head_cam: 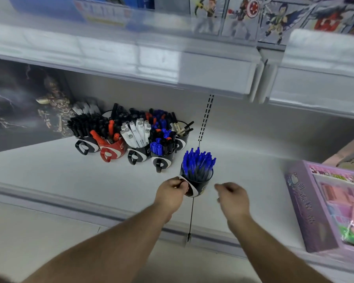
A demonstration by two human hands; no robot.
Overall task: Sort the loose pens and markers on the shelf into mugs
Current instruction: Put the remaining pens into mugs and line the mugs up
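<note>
One mug [198, 185] of blue pens [198, 162] in left grip [173, 192].

Bright, even, cool-white light from overhead. Glare patches on the glossy front lip of the upper shelf [131, 58]. Soft short shadows under the mugs [131, 152] on the lower shelf [49, 170]. Its back left corner is dim. Motion blur overall, strongest along the top edge. Wide-angle bending of shelf lines toward frame edges.

white shelf [49, 170] carries a cluster of pen-filled mugs [131, 144], one blue-pen mug [198, 180], a purple box [315, 211].
</note>
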